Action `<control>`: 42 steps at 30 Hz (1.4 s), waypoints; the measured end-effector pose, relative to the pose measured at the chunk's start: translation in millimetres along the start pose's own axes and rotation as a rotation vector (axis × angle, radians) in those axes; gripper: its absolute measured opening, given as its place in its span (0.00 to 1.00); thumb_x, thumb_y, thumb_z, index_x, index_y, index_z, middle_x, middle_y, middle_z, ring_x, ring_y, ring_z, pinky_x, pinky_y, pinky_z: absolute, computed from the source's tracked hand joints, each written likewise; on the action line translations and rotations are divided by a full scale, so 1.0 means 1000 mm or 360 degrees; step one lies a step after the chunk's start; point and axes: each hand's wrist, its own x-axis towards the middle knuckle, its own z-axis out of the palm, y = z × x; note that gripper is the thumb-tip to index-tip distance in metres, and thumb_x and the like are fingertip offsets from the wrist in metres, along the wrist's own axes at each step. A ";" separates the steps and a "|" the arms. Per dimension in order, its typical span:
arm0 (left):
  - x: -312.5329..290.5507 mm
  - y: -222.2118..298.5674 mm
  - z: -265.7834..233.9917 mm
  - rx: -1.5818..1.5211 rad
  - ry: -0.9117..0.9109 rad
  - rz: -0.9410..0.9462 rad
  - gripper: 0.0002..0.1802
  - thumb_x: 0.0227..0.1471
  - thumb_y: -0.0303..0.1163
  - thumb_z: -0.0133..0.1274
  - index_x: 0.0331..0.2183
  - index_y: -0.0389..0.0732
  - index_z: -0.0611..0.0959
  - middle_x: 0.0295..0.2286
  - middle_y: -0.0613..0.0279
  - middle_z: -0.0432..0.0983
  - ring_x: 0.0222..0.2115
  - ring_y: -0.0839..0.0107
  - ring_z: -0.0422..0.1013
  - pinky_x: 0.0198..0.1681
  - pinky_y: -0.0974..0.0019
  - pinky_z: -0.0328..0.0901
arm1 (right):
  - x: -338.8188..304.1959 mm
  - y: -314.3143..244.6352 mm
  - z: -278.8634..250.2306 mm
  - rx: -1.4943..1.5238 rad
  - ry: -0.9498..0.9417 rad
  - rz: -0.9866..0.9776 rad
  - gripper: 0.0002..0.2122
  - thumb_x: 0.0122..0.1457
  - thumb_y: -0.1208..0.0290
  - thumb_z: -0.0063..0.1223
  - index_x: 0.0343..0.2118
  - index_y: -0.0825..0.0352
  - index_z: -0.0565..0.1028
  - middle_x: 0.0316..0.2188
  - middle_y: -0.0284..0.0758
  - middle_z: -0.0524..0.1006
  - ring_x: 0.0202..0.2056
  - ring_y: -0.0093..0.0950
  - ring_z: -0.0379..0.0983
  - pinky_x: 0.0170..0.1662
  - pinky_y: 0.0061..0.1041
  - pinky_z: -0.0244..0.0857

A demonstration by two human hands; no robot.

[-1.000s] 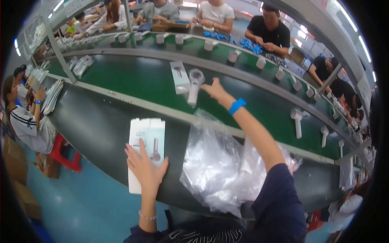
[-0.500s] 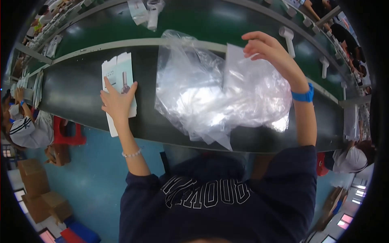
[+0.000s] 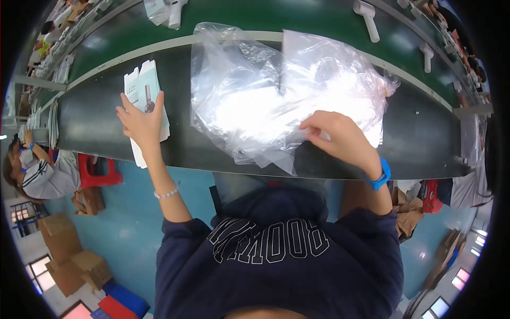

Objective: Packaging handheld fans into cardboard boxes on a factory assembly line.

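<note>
My left hand (image 3: 142,122) lies over a stack of flat printed cartons (image 3: 147,74), white and pale green with a picture of a handheld device. Its thumb and fingers are spread on the top carton. To the right, a heap of clear plastic bags (image 3: 223,106) covers the middle of the dark bench, crumpled and shiny. At the near right side of this heap my right hand (image 3: 342,139) is curled, thumb and fingertips closed on the edge of a plastic bag. The exact grip is partly lost in the glare.
Beyond the bench's pale rail runs a green conveyor belt (image 3: 234,16) carrying white handheld devices (image 3: 367,20), one beside a plastic bag. A co-worker (image 3: 50,173) sits at the far left by a red stool (image 3: 101,170). Cardboard boxes (image 3: 64,239) stand on the blue floor.
My right hand has come down from above the far right of the plastic bags to their near edge, closing its fingers there. My left hand stays spread on the cartons.
</note>
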 end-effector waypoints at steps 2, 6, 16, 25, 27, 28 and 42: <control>-0.020 0.029 -0.036 -0.0831 0.0289 0.0464 0.40 0.43 0.48 0.60 0.53 0.37 0.67 0.50 0.42 0.65 0.51 0.49 0.63 0.54 0.46 0.54 | -0.002 0.000 0.002 0.0060 -0.0005 0.0022 0.08 0.49 0.79 0.55 0.35 0.67 0.77 0.25 0.35 0.75 0.27 0.27 0.72 0.33 0.23 0.65; -0.096 0.059 -0.095 -0.1095 0.0181 0.1863 0.12 0.41 0.26 0.57 0.34 0.41 0.81 0.36 0.56 0.77 0.41 0.60 0.72 0.38 0.61 0.66 | 0.004 0.001 -0.031 0.0153 0.0264 0.0085 0.06 0.50 0.78 0.55 0.33 0.67 0.78 0.24 0.34 0.76 0.25 0.23 0.70 0.30 0.20 0.63; -0.118 0.072 -0.100 -0.0800 -0.0843 0.2233 0.22 0.42 0.28 0.55 0.44 0.42 0.79 0.41 0.60 0.75 0.44 0.65 0.72 0.34 0.68 0.68 | 0.101 0.184 -0.137 -0.0645 0.1118 0.0351 0.11 0.53 0.72 0.52 0.40 0.63 0.74 0.26 0.34 0.75 0.27 0.27 0.70 0.33 0.24 0.65; -0.105 0.071 -0.102 -0.0985 -0.1063 0.2064 0.28 0.42 0.26 0.51 0.50 0.40 0.73 0.36 0.58 0.76 0.39 0.65 0.74 0.35 0.68 0.69 | 0.171 0.225 -0.114 -0.0766 0.1098 0.0065 0.12 0.54 0.68 0.50 0.42 0.62 0.72 0.32 0.36 0.74 0.34 0.34 0.73 0.36 0.32 0.67; -0.103 0.071 -0.103 -0.1014 -0.0992 0.1991 0.28 0.42 0.25 0.51 0.50 0.40 0.73 0.32 0.57 0.77 0.33 0.63 0.75 0.33 0.67 0.70 | 0.174 0.203 -0.103 -0.1109 0.1059 -0.0061 0.13 0.55 0.68 0.50 0.43 0.60 0.71 0.34 0.37 0.73 0.37 0.36 0.72 0.36 0.34 0.67; -0.101 0.072 -0.105 -0.1044 -0.0994 0.1938 0.26 0.42 0.24 0.51 0.48 0.40 0.74 0.31 0.57 0.77 0.31 0.63 0.76 0.30 0.67 0.70 | 0.179 0.205 -0.104 -0.1255 0.1022 -0.0018 0.14 0.54 0.70 0.50 0.44 0.61 0.70 0.37 0.37 0.73 0.40 0.38 0.71 0.37 0.35 0.68; -0.130 0.088 -0.102 -0.1670 -0.1088 0.0948 0.05 0.45 0.18 0.58 0.26 0.34 0.76 0.27 0.58 0.78 0.26 0.70 0.77 0.29 0.72 0.72 | 0.221 0.299 -0.146 -0.1583 0.0742 0.0660 0.27 0.44 0.67 0.59 0.50 0.59 0.66 0.48 0.39 0.69 0.50 0.41 0.65 0.50 0.48 0.56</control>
